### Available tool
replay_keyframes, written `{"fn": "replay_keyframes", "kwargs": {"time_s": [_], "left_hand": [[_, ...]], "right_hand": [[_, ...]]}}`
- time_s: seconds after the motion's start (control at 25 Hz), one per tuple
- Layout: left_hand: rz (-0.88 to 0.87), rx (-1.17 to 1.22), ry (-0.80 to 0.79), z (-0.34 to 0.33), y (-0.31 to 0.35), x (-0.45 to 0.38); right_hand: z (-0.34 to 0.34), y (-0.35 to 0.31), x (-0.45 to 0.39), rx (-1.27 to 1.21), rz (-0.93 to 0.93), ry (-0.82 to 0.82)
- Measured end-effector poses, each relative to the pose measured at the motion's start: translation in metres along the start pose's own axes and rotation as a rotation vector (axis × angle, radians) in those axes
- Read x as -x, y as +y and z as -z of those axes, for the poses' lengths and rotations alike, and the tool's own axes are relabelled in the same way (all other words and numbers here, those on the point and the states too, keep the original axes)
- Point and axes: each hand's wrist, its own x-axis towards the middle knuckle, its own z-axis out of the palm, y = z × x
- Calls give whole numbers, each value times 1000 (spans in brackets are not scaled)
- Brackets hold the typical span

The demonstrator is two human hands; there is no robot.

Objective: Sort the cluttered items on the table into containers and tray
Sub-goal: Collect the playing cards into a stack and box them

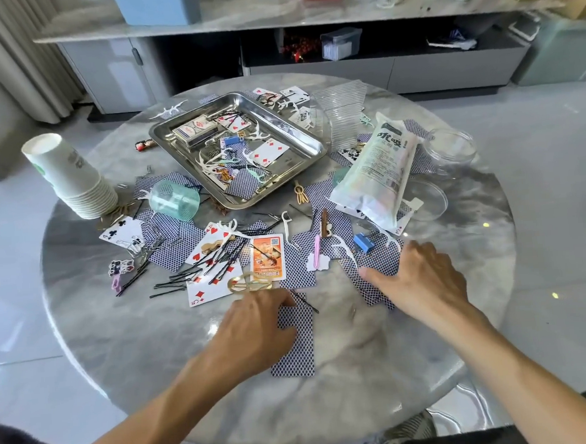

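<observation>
Playing cards, black hairpins (198, 272), floss picks and clips lie scattered over the round marble table (346, 383). My left hand (253, 330) rests on face-down blue-backed cards (297, 345) near the front, fingers curled over their edge, beside a gold hair clip (250, 282). Further right, my right hand (422, 279) lies on another bunch of blue-backed cards (367, 279), thumb stretched left across them. The steel tray (300, 132) at the back holds a card box, loose cards, picks and a blue clip.
A stack of paper cups (72, 177) stands at the left, a green cup (175, 200) lies on its side. A bag of straws (381, 168), clear plastic cups (341, 112) and clear lids (451, 147) sit at the right. A cabinet stands behind the table.
</observation>
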Motion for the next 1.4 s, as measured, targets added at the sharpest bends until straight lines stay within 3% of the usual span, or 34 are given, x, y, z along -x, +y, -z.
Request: {"fn": "replay_keyframes", "kwargs": {"time_s": [0.12, 0.32, 0.6, 0.76, 0.92, 1.04, 1.12, 1.28, 1.4], "left_hand": [[-108, -40, 37, 0, 0, 3], [-179, -221, -34, -3, -7, 6], [-133, -100, -39, -4, -13, -6], [-90, -26, -57, -4, -16, -9], [-127, -94, 23, -11, -12, 6], [-115, 93, 181, -3, -12, 8], [6, 293, 224, 9, -11, 6], [143, 389, 24, 20, -13, 5], [190, 483, -172, 21, -15, 10]], "right_hand": [[-16, -2, -9, -41, -64, -53], [-18, -4, -23, -332, -150, -125], [-19, -2, -27, -932, -208, -81], [8, 4, -23, -957, -145, 12], [32, 4, -10, -982, -28, 111], [27, -15, 9, -1109, 91, -84], [11, -30, 23, -1055, 163, -219], [-18, -50, 40, -822, 241, -444], [-34, -59, 53, -830, 282, -615]]}}
